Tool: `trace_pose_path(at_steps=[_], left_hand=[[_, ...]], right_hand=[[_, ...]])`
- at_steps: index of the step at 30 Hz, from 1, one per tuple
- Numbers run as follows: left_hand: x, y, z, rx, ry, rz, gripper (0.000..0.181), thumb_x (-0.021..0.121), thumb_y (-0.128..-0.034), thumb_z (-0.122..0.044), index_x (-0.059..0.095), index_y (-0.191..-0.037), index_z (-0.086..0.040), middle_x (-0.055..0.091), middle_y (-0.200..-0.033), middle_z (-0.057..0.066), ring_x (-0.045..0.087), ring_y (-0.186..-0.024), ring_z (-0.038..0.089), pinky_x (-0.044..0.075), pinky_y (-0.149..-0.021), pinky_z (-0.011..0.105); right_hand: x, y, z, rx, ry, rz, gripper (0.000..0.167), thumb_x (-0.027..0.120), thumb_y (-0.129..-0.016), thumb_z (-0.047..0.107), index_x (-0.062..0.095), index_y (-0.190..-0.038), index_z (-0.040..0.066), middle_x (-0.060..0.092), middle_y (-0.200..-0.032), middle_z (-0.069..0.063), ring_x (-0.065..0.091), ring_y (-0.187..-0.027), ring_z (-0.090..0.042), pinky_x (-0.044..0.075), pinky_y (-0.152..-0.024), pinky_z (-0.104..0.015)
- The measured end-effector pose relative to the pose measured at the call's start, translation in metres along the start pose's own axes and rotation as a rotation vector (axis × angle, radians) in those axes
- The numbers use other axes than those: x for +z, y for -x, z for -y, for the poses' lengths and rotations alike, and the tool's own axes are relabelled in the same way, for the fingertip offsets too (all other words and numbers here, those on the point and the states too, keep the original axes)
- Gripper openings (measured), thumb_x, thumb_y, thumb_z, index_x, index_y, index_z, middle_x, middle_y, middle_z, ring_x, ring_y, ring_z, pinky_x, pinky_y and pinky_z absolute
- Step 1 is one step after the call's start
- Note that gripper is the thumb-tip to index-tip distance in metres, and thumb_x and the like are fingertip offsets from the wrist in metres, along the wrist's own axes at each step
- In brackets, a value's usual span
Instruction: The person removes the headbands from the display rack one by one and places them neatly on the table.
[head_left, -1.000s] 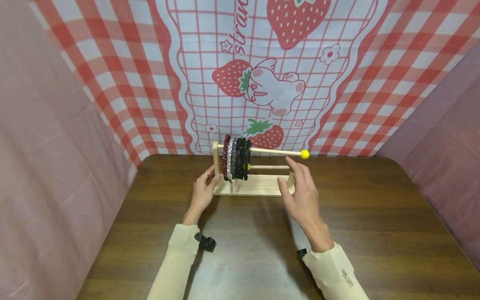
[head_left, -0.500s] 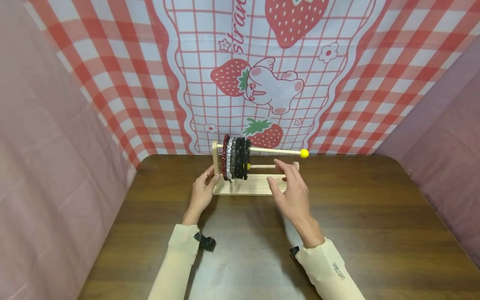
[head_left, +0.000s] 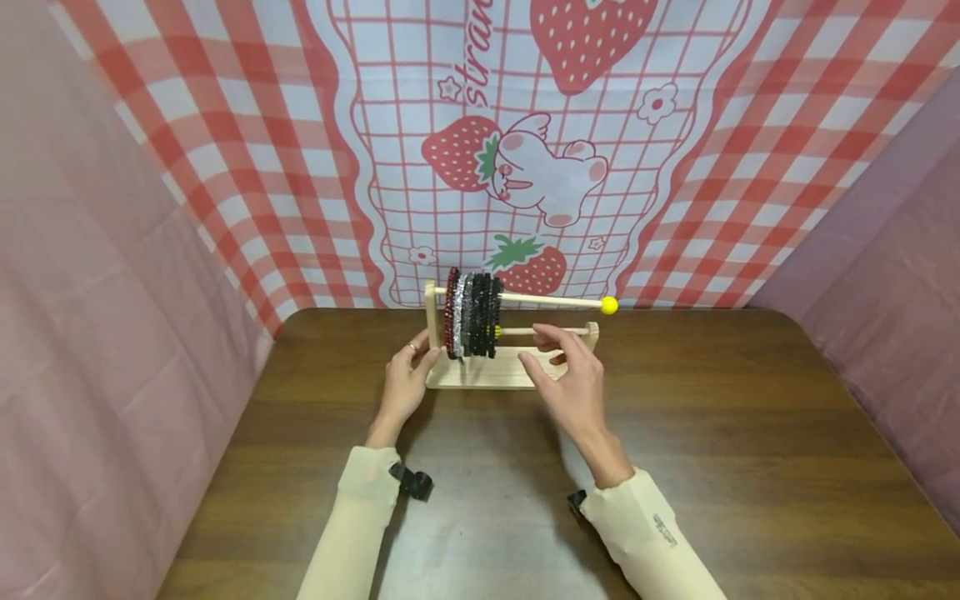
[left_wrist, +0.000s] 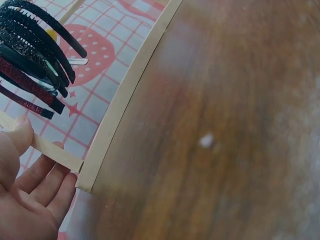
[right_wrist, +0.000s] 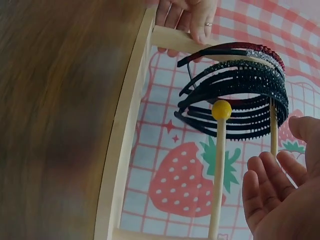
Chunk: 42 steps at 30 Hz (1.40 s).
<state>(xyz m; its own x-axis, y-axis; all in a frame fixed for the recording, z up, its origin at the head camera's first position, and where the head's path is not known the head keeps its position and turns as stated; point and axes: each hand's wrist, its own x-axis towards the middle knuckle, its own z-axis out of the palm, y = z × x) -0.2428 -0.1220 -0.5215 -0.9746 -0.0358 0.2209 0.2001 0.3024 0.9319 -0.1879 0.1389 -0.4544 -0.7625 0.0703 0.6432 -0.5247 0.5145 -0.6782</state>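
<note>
Several headbands (head_left: 480,317), dark red, silver and black with sparkly surfaces, hang side by side on the upper rod of a pale wooden rack (head_left: 487,375). That rod ends in a yellow ball (head_left: 609,305) on the right; a second yellow ball (right_wrist: 221,110) tips the lower rod. My left hand (head_left: 405,385) holds the rack's left upright (left_wrist: 57,154), thumb on one face and fingers behind it. My right hand (head_left: 573,387), fingers spread and gently bent, hovers in front of the rack's right half. Nothing shows in its grasp in the right wrist view.
The rack stands at the back of a brown wooden table (head_left: 480,508). Behind it hangs a red-and-white checked cloth (head_left: 277,167) printed with strawberries. Pinkish curtains (head_left: 97,333) flank the table on both sides.
My right hand has moved left along the rack, from its right upright toward the headbands, uncovering that upright. My left hand stays on the left upright, and the headbands have not shifted.
</note>
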Motion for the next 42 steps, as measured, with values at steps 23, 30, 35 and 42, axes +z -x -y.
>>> trace_pose_path(at_steps=[23, 30, 35, 42], left_hand=[[0.006, -0.009, 0.031, 0.039, -0.030, -0.030, 0.047, 0.072, -0.1103, -0.030, 0.068, -0.153, -0.011, 0.079, -0.133, 0.015, 0.078, -0.119, 0.031, 0.062, -0.105, 0.041], [0.007, -0.015, 0.050, 0.086, -0.032, -0.038, 0.051, 0.072, -0.1097, -0.041, 0.068, -0.154, -0.015, 0.080, -0.132, 0.010, 0.078, -0.117, 0.024, 0.063, -0.102, 0.037], [0.007, -0.019, 0.059, 0.098, -0.051, -0.044, 0.054, 0.071, -0.1081, -0.049, 0.069, -0.153, -0.020, 0.081, -0.132, 0.007, 0.078, -0.118, 0.021, 0.063, -0.103, 0.039], [0.001, -0.001, 0.006, 0.042, -0.019, -0.028, 0.048, 0.071, -0.1106, -0.025, 0.065, -0.154, -0.006, 0.077, -0.136, 0.019, 0.075, -0.124, 0.039, 0.058, -0.111, 0.052]], right_hand=[[0.022, -0.006, 0.008, 0.116, -0.175, 0.032, 0.036, 0.089, -0.091, 0.001, 0.078, -0.126, -0.001, 0.082, -0.107, -0.018, 0.077, -0.089, -0.036, 0.064, -0.074, -0.049], [0.028, -0.008, 0.010, 0.138, -0.213, 0.052, 0.035, 0.088, -0.092, 0.001, 0.078, -0.126, 0.000, 0.082, -0.105, -0.016, 0.073, -0.088, -0.017, 0.058, -0.071, -0.025], [0.032, -0.012, 0.014, 0.160, -0.217, 0.063, 0.036, 0.089, -0.092, 0.002, 0.077, -0.125, -0.004, 0.082, -0.104, -0.016, 0.071, -0.086, -0.013, 0.053, -0.068, -0.015], [0.034, -0.013, 0.016, 0.195, -0.216, 0.062, 0.036, 0.091, -0.091, 0.004, 0.079, -0.125, -0.001, 0.082, -0.104, -0.015, 0.070, -0.085, -0.009, 0.052, -0.067, -0.013]])
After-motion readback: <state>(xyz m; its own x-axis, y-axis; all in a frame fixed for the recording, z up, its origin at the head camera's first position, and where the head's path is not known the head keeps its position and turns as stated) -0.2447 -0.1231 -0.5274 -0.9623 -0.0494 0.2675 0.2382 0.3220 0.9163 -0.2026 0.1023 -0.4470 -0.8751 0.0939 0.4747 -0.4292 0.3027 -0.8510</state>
